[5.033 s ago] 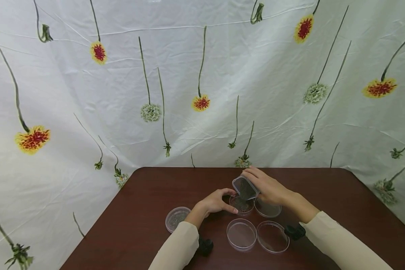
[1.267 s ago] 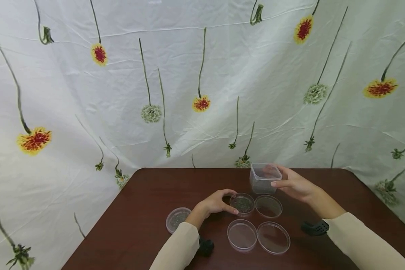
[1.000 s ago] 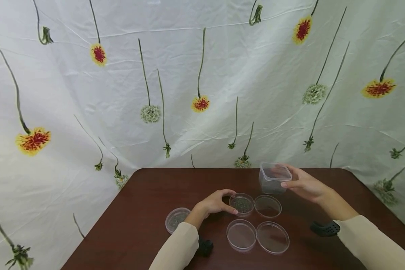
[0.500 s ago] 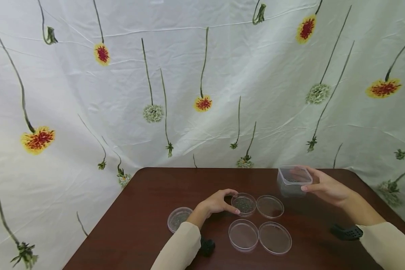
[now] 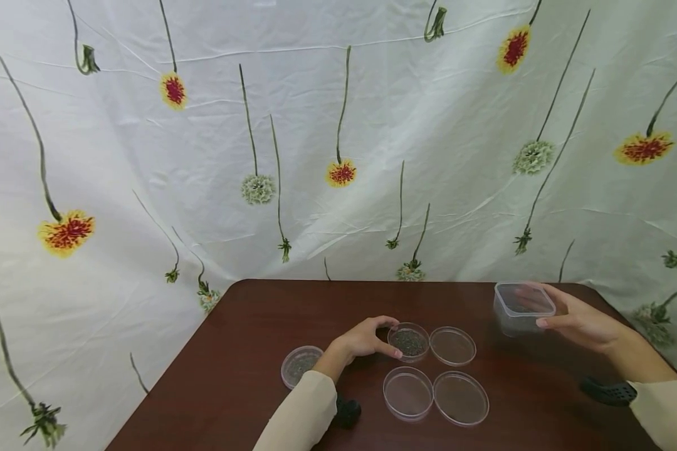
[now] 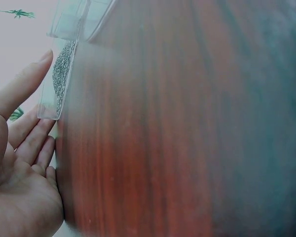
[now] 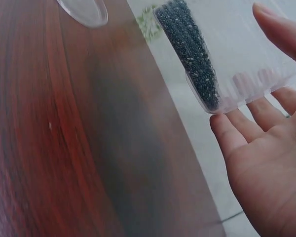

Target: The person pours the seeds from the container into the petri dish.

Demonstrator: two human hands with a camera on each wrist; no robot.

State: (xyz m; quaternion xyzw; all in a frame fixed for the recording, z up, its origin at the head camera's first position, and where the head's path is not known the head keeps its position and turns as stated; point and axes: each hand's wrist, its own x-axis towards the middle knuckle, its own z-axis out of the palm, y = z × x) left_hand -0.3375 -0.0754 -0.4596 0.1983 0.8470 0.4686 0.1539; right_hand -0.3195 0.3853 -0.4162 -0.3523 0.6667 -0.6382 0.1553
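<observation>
My left hand [image 5: 365, 339] lies around the left side of a clear petri dish [image 5: 409, 344] with dark seeds spread over its bottom, thumb at the near edge and a finger at the far edge. In the left wrist view, the seeds [image 6: 64, 71] form a layer in that dish, seen edge-on. At the right of the table, my right hand [image 5: 587, 322] grips a clear plastic tub [image 5: 516, 322] by its right side. In the right wrist view, dark seeds [image 7: 190, 57] fill the tub's bottom, and it appears raised above the tabletop.
Right of the held dish lies a shallow clear dish or lid [image 5: 453, 346]. Nearer stand a clear petri dish [image 5: 408, 394] and a shallow round lid [image 5: 461, 398]. Another seed-bearing petri dish [image 5: 296, 369] sits left, partly behind the left sleeve. A flowered cloth [image 5: 338, 125] hangs behind the table [image 5: 271, 307].
Five seconds ago the tub was tipped over the dish at my left hand. It has since come upright, and my right hand has carried it rightward. The left hand stays at the dish.
</observation>
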